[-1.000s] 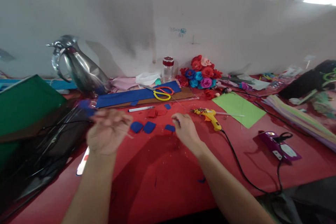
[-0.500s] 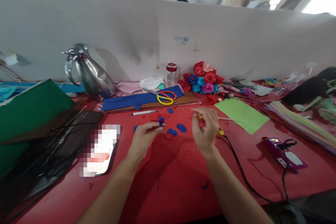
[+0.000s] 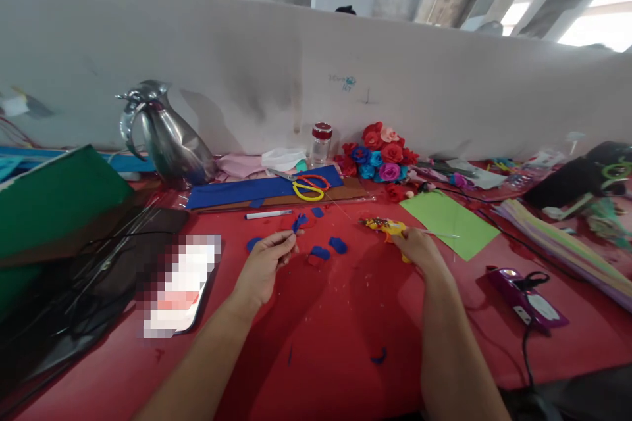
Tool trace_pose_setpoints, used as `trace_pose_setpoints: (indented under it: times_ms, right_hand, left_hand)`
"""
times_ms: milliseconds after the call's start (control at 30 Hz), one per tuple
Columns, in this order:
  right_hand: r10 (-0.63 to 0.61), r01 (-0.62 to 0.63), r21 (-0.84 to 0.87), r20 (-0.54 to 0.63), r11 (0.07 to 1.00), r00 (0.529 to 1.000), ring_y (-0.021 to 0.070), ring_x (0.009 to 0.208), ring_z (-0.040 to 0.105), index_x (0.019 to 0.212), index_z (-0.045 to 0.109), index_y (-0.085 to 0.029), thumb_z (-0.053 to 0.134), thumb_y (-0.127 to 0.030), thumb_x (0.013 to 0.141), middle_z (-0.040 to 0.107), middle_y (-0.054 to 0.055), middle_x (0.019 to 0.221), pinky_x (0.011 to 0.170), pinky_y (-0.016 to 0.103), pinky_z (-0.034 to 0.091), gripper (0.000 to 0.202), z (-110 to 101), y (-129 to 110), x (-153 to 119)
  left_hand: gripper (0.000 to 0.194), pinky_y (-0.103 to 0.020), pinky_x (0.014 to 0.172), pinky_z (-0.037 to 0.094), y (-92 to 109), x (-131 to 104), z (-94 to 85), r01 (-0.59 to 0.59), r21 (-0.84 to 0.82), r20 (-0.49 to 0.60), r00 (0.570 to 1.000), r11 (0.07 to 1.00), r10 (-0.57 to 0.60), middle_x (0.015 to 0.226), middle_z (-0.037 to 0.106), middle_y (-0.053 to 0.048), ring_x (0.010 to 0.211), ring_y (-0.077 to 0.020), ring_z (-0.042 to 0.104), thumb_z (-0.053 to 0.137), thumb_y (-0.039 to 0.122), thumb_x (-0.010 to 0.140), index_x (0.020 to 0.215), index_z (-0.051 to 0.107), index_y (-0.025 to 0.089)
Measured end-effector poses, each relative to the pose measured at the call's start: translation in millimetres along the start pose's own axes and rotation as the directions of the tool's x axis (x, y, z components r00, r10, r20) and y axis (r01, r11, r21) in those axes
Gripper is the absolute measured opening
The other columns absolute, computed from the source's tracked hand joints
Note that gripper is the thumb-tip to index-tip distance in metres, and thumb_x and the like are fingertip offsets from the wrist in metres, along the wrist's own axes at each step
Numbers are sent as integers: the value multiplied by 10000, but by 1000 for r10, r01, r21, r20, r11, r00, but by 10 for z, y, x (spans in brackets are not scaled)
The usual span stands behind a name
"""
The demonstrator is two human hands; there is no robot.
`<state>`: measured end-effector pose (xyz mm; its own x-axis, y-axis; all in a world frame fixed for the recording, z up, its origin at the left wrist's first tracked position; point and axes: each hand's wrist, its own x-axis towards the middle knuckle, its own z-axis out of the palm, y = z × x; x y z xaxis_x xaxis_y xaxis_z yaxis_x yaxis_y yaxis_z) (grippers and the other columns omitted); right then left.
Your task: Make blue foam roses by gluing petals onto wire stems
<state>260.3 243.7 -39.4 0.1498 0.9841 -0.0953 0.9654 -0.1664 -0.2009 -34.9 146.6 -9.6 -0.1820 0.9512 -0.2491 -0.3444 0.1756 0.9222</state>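
Observation:
Between the closed fingertips of my left hand [image 3: 266, 260] is a small blue paper flower [image 3: 298, 222], raised over the table. My right hand [image 3: 419, 247] is wrapped round the handle of a yellow hot glue gun [image 3: 388, 227], whose dirty brown nozzle points left towards the flower. Nozzle and flower are apart. A clear glue stick [image 3: 442, 234] juts from the gun's rear. Between the hands lie loose blue petals [image 3: 338, 245] and red scraps [image 3: 316, 262].
Behind are scissors [image 3: 309, 191] on a blue crepe paper strip [image 3: 237, 193], a marker [image 3: 268, 214], a jar [image 3: 320, 145], finished paper flowers [image 3: 390, 152] and a metal jug [image 3: 170, 138]. A green sheet [image 3: 451, 220] and purple power strip [image 3: 526, 299] lie right, a phone [image 3: 185, 286] left.
My right hand has taken hold of the glue gun and now has it raised, nozzle leftwards. My left hand has turned the blue flower, which now shows its side. The view has shifted slightly.

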Motion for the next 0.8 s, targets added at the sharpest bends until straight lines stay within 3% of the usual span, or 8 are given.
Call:
trace_pose_setpoints:
  times_ms: [200,400,500,600,667,733,800]
  right_hand:
    - [2,-4,129,21,992,1000,171,576,597,634,594,-182,559,-312,764,628,39,594,497,250,306,187,-43,19,-36]
    - [74,-81,308,34,948,997,205,582,580,415,464,-219,649,-282,665,498,25,430,510,269,279,317,-85,-25,-59]
    - [90,-97,396,37,913,995,189,535,545,415,460,-219,623,-294,668,460,12,412,489,268,282,310,-97,-42,-73]
    - [74,-78,519,29,851,997,147,490,504,550,522,-205,519,-317,721,514,-3,506,451,247,312,205,-122,-96,-122]
    - [53,-77,717,55,693,997,127,482,493,647,540,-203,506,-341,715,542,-11,576,425,231,333,158,-161,-172,-180]
    - [-31,-120,931,139,345,990,118,486,495,712,558,-200,569,-370,667,536,-21,596,415,219,363,176,-214,-278,-255]
    - [-184,-205,979,201,-6,962,112,499,502,769,589,-196,639,-401,642,521,-30,594,423,208,394,247,-262,-400,-336]
  left_hand:
    - [314,-234,564,414,-20,-2,18,32,-6,-37,999,999,-32,647,685,-17,514,-87,512,795,316,538,788,692,156]
    - [237,-186,426,345,9,-1,25,117,-100,-40,992,988,-122,622,683,-27,423,-55,472,778,223,587,786,682,138]
    - [138,-155,372,292,26,23,14,185,-235,-60,977,954,-205,577,656,-13,373,-26,413,744,134,627,739,662,138]
    - [105,-147,342,278,30,48,-2,247,-354,-57,957,902,-284,557,645,-4,341,-22,392,714,95,663,724,644,146]
    - [99,-147,329,280,32,55,-8,267,-396,-57,948,879,-314,553,646,-8,333,-28,396,694,76,684,730,642,146]
    - [101,-142,327,292,37,52,-9,277,-412,-69,940,868,-333,553,651,-12,331,-30,399,669,54,704,738,642,145]
    - [108,-135,330,306,44,44,-6,282,-413,-81,936,866,-344,560,658,-16,336,-31,404,645,40,720,747,645,145]
